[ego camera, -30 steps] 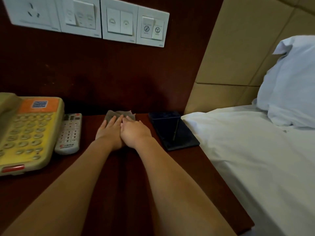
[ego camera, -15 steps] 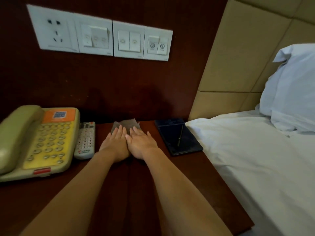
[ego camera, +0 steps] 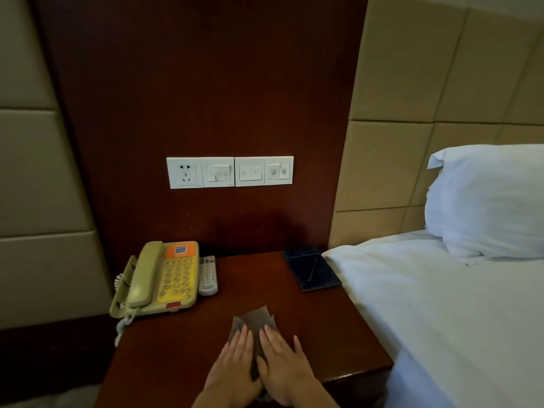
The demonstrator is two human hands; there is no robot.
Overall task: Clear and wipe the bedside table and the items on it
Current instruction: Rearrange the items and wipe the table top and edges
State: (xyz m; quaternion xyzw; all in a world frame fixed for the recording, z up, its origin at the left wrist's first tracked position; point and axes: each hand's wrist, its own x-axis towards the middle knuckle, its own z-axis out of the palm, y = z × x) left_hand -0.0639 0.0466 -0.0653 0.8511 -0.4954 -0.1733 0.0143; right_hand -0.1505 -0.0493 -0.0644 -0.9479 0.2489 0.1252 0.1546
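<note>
While pressing the cloth (ego camera: 253, 318) flat on the desk (ego camera: 323, 334) with left grip (ego camera: 235, 360) and right grip (ego camera: 282, 360), both released and straight-fingered, expect limp, light, thin handling and pinch its free edge just beyond the fingertips.

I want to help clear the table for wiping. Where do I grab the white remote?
Probably by its near end, reaching from the front. The remote lies flat, pointing away, with the telephone close along its left side, so a pinch across the middle looks cramped. Its near end and right edge are free.
</note>
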